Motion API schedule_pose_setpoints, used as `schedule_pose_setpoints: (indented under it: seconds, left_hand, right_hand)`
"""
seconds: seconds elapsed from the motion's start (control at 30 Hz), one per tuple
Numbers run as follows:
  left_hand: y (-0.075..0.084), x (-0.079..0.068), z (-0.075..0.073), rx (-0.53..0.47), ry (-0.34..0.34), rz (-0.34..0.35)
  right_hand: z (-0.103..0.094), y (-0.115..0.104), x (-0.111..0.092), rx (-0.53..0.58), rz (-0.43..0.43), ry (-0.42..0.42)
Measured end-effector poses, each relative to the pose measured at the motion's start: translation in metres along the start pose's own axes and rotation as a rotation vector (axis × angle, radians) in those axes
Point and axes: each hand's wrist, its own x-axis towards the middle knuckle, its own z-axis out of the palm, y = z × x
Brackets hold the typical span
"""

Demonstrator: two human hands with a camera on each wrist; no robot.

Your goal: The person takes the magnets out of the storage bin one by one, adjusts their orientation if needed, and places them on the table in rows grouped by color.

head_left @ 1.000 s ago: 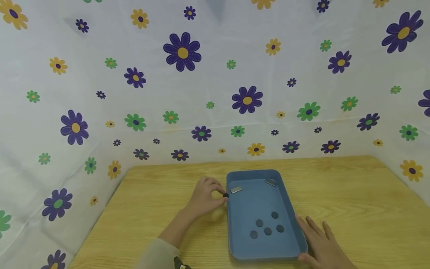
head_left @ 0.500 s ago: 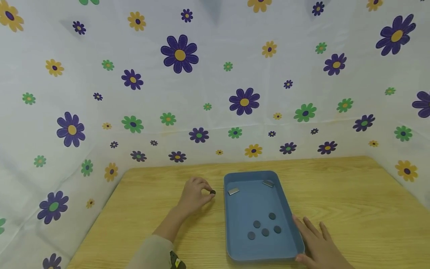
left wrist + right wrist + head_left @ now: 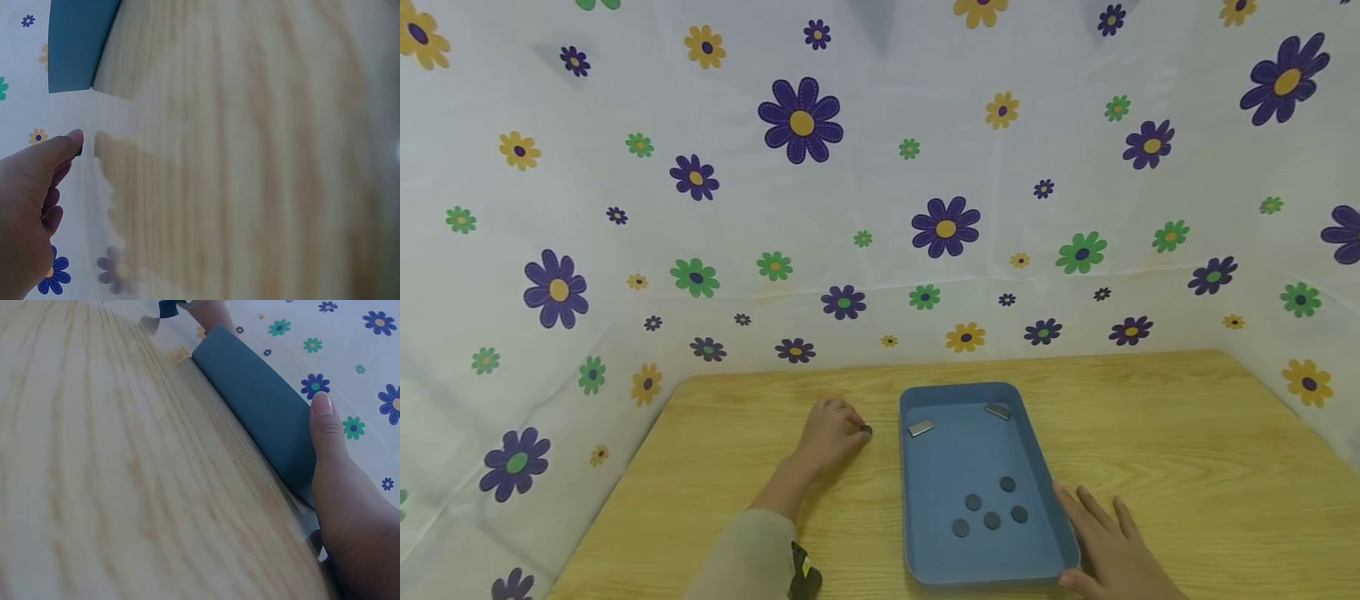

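Note:
My left hand [image 3: 826,437] pinches a small dark round disc [image 3: 867,431] between thumb and fingertips, low over the table left of the tray. In the left wrist view the thumb covers most of that disc [image 3: 79,151]. A blue rectangular tray [image 3: 951,454] holds several dark grey discs [image 3: 992,520] toward its near end. Two silvery rectangular pieces lie at its far end, one on the left [image 3: 921,427] and one on the right [image 3: 998,411]. My right hand [image 3: 1112,546] rests against the tray's near right corner with fingers extended; its thumb touches the tray wall in the right wrist view.
The tray stands on a light wood-grain table [image 3: 1187,450]. A white cloth [image 3: 880,183] printed with flowers hangs behind the table and along both sides. A dark strapped device [image 3: 805,575] shows at the left sleeve.
My left hand has moved left, away from the tray's left wall, with the disc in its fingertips, and has come slightly lower. The right hand stays at the tray's corner.

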Motion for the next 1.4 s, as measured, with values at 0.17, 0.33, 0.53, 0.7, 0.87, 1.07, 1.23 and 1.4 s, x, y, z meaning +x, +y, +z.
schedule_pose_setpoints:
  seconds: [0.17, 0.33, 0.53, 0.7, 0.87, 1.07, 1.23, 1.4]
  left_hand:
    - [-0.004, 0.001, 0.006, -0.093, -0.031, -0.072]
    - [-0.004, 0.006, 0.013, -0.128, -0.023, -0.158]
    - [0.002, 0.013, 0.017, -0.152, 0.023, -0.231]
    - [0.005, 0.015, 0.017, -0.216, 0.008, -0.323]
    - [0.006, 0.014, 0.013, -0.354, -0.055, -0.401]
    - [0.003, 0.008, 0.011, -0.414, -0.072, -0.362]
    - [0.005, 0.004, 0.006, -0.438, -0.065, -0.203]
    - [0.014, 0.001, 0.001, -0.457, -0.059, -0.058]
  right_hand:
    - [0.000, 0.000, 0.000, -0.008, 0.002, -0.009]
    - [-0.002, 0.000, 0.000, -0.002, -0.009, -0.001]
    - [-0.001, 0.000, -0.001, 0.006, 0.008, -0.015]
    - [0.001, 0.002, 0.000, 0.016, -0.002, -0.016]
    - [0.000, 0.002, -0.001, 0.021, -0.005, -0.009]
    - [0.001, 0.002, -0.001, 0.027, -0.013, -0.001]
    - [0.001, 0.003, -0.002, 0.015, 0.000, -0.012]
    - [0.000, 0.002, -0.001, 0.002, -0.025, 0.007]
